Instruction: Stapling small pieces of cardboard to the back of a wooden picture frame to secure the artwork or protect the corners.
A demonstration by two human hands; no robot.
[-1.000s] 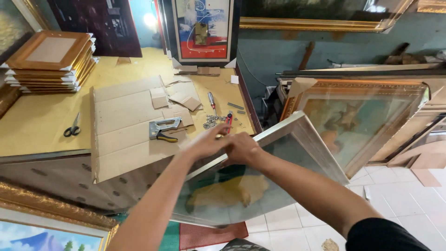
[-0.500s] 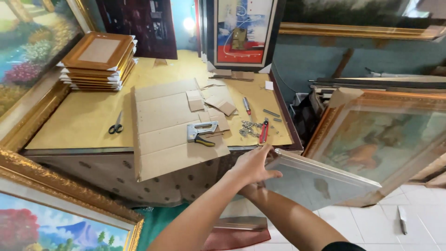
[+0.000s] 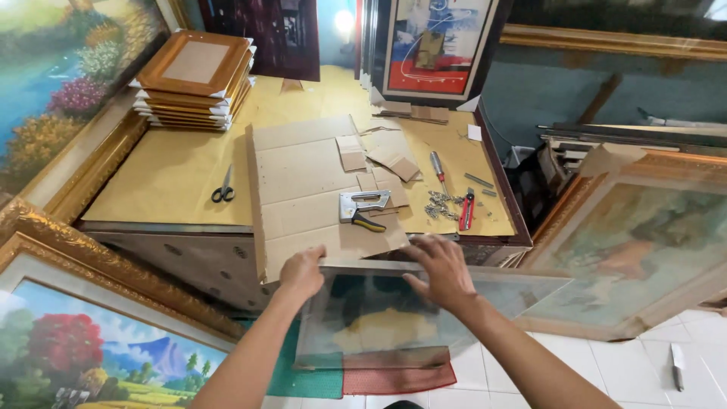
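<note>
both hands are on a framed painting [image 3: 394, 318] held almost flat in front of the worktop [image 3: 166, 182], its far edge at the worktop's near edge. the left hand [image 3: 303, 274] curls over the frame's top left corner, grasping it; the right hand [image 3: 441, 271] lies spread, released, palm down on the top rail and glass. just beyond, a flattened cardboard sheet [image 3: 303, 189] carries a staple gun [image 3: 365, 208]; scissors [image 3: 223, 189] and red pliers [image 3: 466, 213] lie to either side
</note>
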